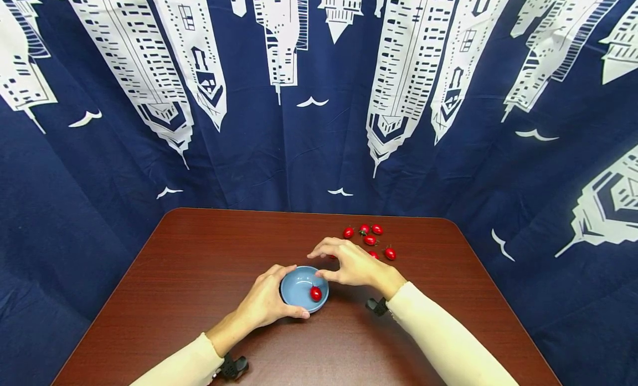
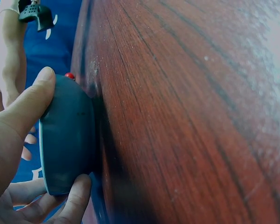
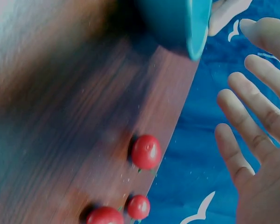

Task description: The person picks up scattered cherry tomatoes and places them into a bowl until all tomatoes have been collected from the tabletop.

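Note:
My left hand (image 1: 263, 299) grips a small blue bowl (image 1: 296, 291) from its left side, thumb at the near edge and fingers at the far edge. In the left wrist view the bowl's outer wall (image 2: 67, 135) lies between thumb and fingers. One cherry tomato (image 1: 316, 294) lies inside the bowl. Over the bowl's right rim hovers my right hand (image 1: 355, 264), its fingers spread and holding nothing. The right wrist view shows that palm (image 3: 270, 182) bare, beside the bowl, with several cherry tomatoes (image 3: 146, 152) on the table.
Several more cherry tomatoes, one of them a tomato (image 1: 390, 253) at the right, lie loose beyond my right hand, some partly hidden by it. The brown wooden table (image 1: 199, 264) ends at a blue curtain (image 1: 259, 153) with white building prints.

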